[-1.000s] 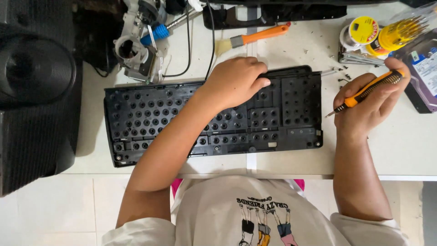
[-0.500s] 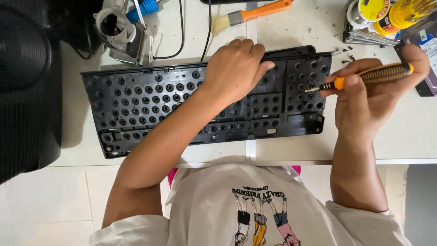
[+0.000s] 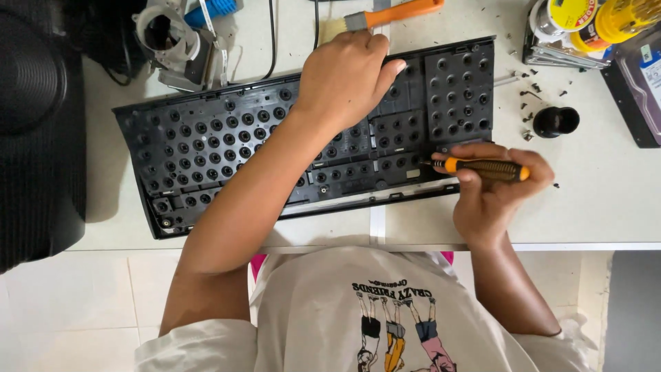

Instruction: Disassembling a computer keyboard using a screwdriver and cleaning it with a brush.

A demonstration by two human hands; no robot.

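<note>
A black keyboard frame (image 3: 206, 151) with its keycaps off lies across the white table (image 3: 606, 200), rows of round holes showing. My left hand (image 3: 348, 79) presses flat on its upper middle. My right hand (image 3: 499, 189) grips a screwdriver (image 3: 482, 167) with an orange and black handle. The tool lies nearly level, its tip pointing left at the frame's lower right corner.
Small loose screws (image 3: 530, 93) and a black cap (image 3: 555, 121) lie right of the frame. A brush with an orange handle (image 3: 385, 15), cables, a grey clamp-like tool (image 3: 172, 41) and yellow containers (image 3: 592, 17) sit behind it. A large black speaker (image 3: 34, 131) stands at the left.
My right hand has brought the screwdriver down and left, from beside the frame's right edge to its lower right corner. My left hand has stayed pressed on the frame.
</note>
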